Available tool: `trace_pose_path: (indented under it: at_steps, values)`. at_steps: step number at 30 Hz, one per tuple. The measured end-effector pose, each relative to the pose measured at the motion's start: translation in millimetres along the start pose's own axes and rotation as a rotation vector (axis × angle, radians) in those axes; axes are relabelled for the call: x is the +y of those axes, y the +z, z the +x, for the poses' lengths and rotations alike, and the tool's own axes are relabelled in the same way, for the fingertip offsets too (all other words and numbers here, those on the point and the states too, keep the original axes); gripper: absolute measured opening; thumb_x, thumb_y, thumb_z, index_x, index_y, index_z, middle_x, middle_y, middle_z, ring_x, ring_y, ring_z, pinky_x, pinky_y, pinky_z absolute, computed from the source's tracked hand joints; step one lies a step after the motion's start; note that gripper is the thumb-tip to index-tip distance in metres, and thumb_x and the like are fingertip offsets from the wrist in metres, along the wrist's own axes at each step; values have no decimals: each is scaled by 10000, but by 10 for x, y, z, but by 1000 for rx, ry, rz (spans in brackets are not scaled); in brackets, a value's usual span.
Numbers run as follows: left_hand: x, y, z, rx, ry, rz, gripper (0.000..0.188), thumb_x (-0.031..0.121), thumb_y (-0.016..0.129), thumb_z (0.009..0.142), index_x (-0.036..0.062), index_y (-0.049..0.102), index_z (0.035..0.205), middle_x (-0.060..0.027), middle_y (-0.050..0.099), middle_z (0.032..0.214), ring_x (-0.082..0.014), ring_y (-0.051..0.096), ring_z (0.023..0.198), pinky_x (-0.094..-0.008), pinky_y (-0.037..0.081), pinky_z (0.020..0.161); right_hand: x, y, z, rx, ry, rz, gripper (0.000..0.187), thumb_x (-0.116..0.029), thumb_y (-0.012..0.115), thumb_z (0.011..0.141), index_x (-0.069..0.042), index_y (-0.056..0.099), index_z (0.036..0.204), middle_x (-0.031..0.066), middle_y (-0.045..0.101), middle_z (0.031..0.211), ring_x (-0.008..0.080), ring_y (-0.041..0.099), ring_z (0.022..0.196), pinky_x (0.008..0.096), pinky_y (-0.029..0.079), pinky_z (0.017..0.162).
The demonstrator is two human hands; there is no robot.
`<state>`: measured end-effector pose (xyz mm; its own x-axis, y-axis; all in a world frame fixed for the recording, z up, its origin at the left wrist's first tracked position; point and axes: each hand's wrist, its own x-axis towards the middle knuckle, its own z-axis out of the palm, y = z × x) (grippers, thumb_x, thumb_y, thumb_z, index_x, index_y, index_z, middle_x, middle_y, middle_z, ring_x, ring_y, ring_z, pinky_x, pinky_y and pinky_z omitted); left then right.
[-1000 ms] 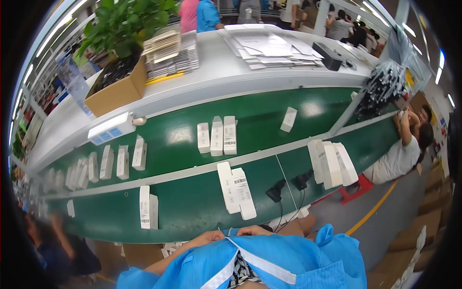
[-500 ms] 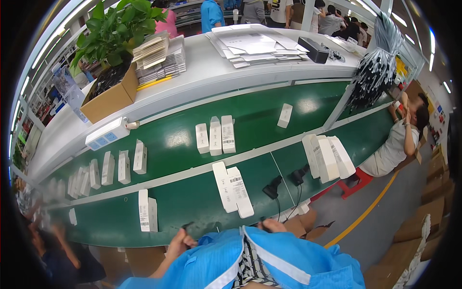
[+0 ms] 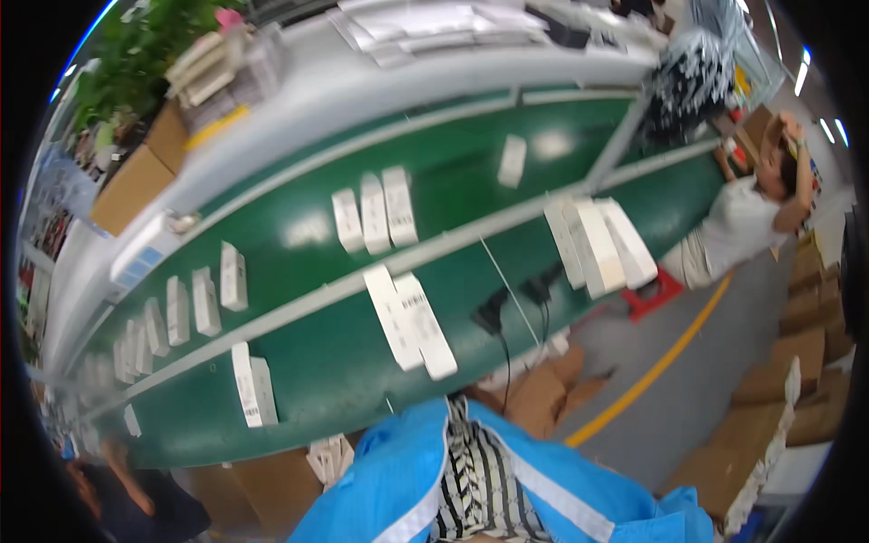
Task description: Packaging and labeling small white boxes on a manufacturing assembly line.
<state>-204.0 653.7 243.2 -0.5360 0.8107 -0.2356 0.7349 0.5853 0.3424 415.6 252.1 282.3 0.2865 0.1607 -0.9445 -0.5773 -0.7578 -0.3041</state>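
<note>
Neither my left hand nor my right hand shows; both are outside the picture, and only my blue sleeves and jacket (image 3: 389,471) rise from the lower edge. Directly ahead on the near green belt (image 3: 317,362) lie two flat white cartons (image 3: 412,321) side by side. To their left sits another pair of white cartons (image 3: 256,389). Two black power adapters (image 3: 490,312) with cables rest right of centre. Further right, several white cartons (image 3: 593,244) lean together at the belt's front edge.
Behind a metal rail, the far belt bears three upright white boxes (image 3: 373,213), a single box (image 3: 512,163) and a row at left (image 3: 206,303). A seated person (image 3: 747,217) works at right, another at lower left (image 3: 136,498). Brown cartons (image 3: 543,389) stand on the floor.
Both my hands have dropped out of view, along with the small dark things near their fingers. My head has shifted, blurring the picture, and the scene has moved up and left.
</note>
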Motion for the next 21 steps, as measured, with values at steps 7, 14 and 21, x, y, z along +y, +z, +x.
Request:
trace_pose_path:
  at_steps: [7,14,21]
  values:
    - [606,-1488,1293,587,357,101,217,314,578,970,103,624,995,-95,642,780,-267,601,708,-364,480,642,386,53,67,36,19,-113,320,-357,694,871,-56,649,970,13,596,706,127,560,619,259,435,561]
    - [714,-1260,1870,439,342,397,236,311,567,970,93,634,1027,-120,657,821,-285,620,759,-378,495,677,731,128,35,91,123,-160,344,-369,715,851,-53,657,975,12,602,707,126,565,624,259,435,560]
    - [63,-1061,1763,252,240,567,259,309,556,970,82,643,1060,-144,672,863,-303,638,810,-393,510,712,687,184,183,62,118,-297,370,-382,736,831,-50,665,980,11,608,707,125,570,630,258,435,559]
